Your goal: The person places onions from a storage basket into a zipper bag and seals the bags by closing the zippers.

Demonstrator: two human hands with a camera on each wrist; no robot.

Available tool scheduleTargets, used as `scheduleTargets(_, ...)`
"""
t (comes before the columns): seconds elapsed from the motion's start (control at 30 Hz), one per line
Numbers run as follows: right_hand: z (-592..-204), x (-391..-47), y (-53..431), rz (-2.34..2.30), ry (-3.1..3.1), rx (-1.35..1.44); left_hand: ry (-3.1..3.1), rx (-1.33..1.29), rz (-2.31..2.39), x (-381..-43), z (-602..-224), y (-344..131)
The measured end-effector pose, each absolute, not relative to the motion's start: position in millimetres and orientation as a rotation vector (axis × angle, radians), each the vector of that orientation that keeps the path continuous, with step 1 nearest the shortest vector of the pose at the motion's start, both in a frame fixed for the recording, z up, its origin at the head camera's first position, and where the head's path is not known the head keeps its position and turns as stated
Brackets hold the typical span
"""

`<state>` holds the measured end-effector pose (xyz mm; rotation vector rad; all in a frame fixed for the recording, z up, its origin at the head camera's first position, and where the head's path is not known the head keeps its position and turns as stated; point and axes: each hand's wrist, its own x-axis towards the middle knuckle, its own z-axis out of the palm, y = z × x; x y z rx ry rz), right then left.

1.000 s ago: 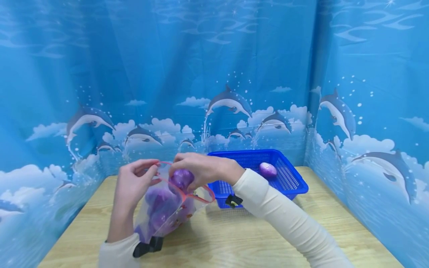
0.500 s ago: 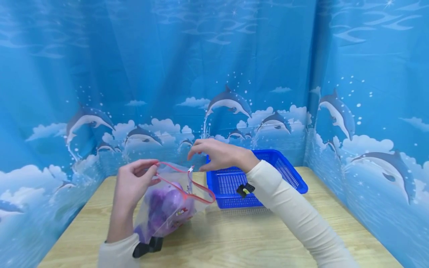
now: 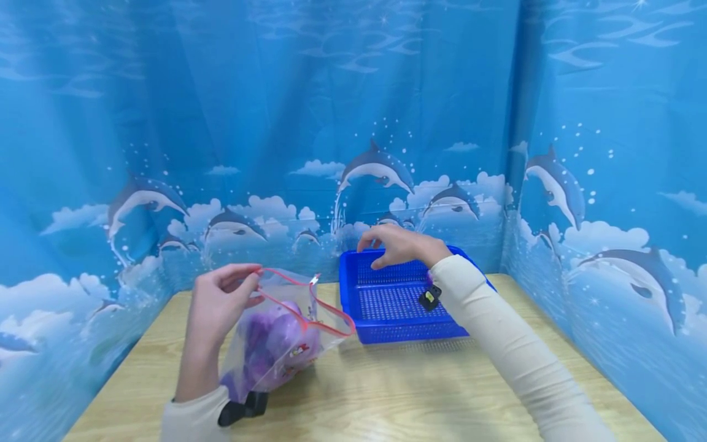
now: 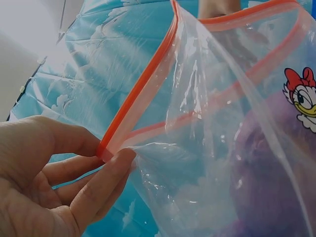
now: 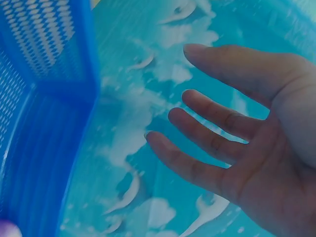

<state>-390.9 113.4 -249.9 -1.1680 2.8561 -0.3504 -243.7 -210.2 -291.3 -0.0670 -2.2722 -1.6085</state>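
My left hand (image 3: 221,301) pinches the red zip edge of a clear zip bag (image 4: 163,182) between thumb and fingertips. The bag's mouth gapes wide, and several shiny purple rounded objects (image 3: 284,334) fill its lower part. A cartoon duck (image 4: 302,96) is printed on the plastic. Over the blue basket (image 3: 414,333) hovers my right hand (image 3: 402,244), fingers spread and gently bent, palm bare in the right wrist view. Inside the basket lies a purple-and-white egg-shaped object (image 5: 9,230); my right wrist hides most of it in the head view.
A light wooden table (image 3: 375,393) carries the bag at left and the basket at back right. Behind and to both sides hangs a blue curtain (image 3: 265,123) printed with dolphins, close behind the basket.
My right hand held a purple rounded object in the bag's mouth, then let go of it and came out, moving right over the basket. My left hand stays put.
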Motion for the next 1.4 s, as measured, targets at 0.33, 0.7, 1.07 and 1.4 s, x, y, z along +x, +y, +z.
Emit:
scheduleTargets(0.33, -270.4, -418.1, 155.1, -0.402, 2.824, -0.886, -2.29, -0.059, -1.589, -241.6, -290.0, -210.2)
scheduleTargets(0.7, -303.1, -447.3, 205.9, -0.468, 2.762, -0.57, -2.3, -0.057, -1.596, -242.1, -290.8, -210.8)
scheduleTargets(1.07, -326.4, -454.9, 232.8, -0.561, 2.749, -0.421, -2.307, -0.05, -1.59, -242.0, -290.6, -210.2)
scheduleTargets(1.4, -341.1, -462.0, 238.9, -0.608, 2.77, -0.299, -2.311, -0.056, -1.585, -242.6, -291.3, -210.5)
